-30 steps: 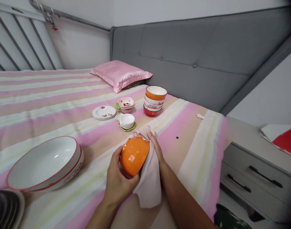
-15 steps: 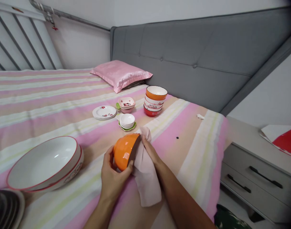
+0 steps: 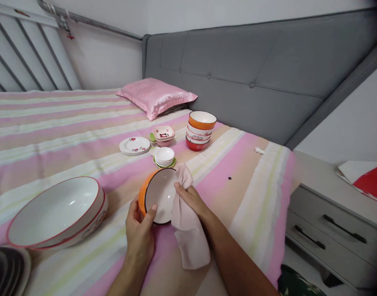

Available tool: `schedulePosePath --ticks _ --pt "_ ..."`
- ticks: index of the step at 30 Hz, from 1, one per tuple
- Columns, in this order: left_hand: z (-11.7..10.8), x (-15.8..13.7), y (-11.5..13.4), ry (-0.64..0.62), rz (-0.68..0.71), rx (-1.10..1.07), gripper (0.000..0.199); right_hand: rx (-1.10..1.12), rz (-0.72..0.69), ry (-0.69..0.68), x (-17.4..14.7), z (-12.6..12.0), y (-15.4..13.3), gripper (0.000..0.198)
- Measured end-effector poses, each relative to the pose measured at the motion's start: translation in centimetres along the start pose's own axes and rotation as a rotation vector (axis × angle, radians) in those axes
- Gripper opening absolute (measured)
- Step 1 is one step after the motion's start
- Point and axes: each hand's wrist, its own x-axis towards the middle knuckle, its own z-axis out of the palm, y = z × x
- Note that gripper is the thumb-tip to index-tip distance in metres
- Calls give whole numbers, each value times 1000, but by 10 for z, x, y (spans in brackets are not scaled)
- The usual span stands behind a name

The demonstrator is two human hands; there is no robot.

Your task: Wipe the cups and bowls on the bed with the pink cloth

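An orange bowl [image 3: 161, 195] with a white inside and a dark rim is tilted on its side, its opening turned toward me and to the right. My left hand [image 3: 139, 222] grips its lower left edge, thumb inside and fingers behind. In my right hand [image 3: 190, 199] is a pale pink cloth [image 3: 191, 242], pressed over the bowl's right rim and hanging down. Just beyond the bowl stand small white dishes [image 3: 164, 154] stacked on a green leaf-shaped dish.
On the striped bed are stacked bowls [image 3: 197, 133], flowered plates [image 3: 134, 145], pink square dishes [image 3: 164, 133], large red-rimmed bowls [image 3: 57, 209] and dark stacked dishes [image 3: 11, 267]. A pink pillow [image 3: 157, 95] lies near the grey headboard [image 3: 225, 61]. A nightstand [image 3: 333, 213] stands right.
The orange bowl has turned, so its white inside now faces me instead of its orange outside. Both hands have shifted slightly left with it, and the cloth stays on its rim.
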Motion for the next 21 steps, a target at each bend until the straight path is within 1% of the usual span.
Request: schedulePosePath --ticks 3,5,8,10,13,15,16,21 --pt "2 -1 2 2 -10 -68 58 135 82 -27 -4 3 -5 53" --pt "3 -2 2 -2 -8 -89 57 243 190 -46 -6 5 -6 52" --pt "4 -3 3 -9 -7 -109 57 382 336 -112 -8 7 -5 52" --pt "4 -4 4 -15 -6 -112 58 442 388 -141 -7 8 -3 54" --pt "5 -6 6 -40 -4 -92 62 443 415 -109 -7 9 1 59" --pt "6 -7 8 -49 3 -58 65 393 377 -67 -7 10 5 58" --pt "6 -7 9 -48 6 -39 67 362 326 -49 -6 10 6 56" --pt "8 -10 15 -31 74 89 66 100 -70 71 -1 12 12 33"
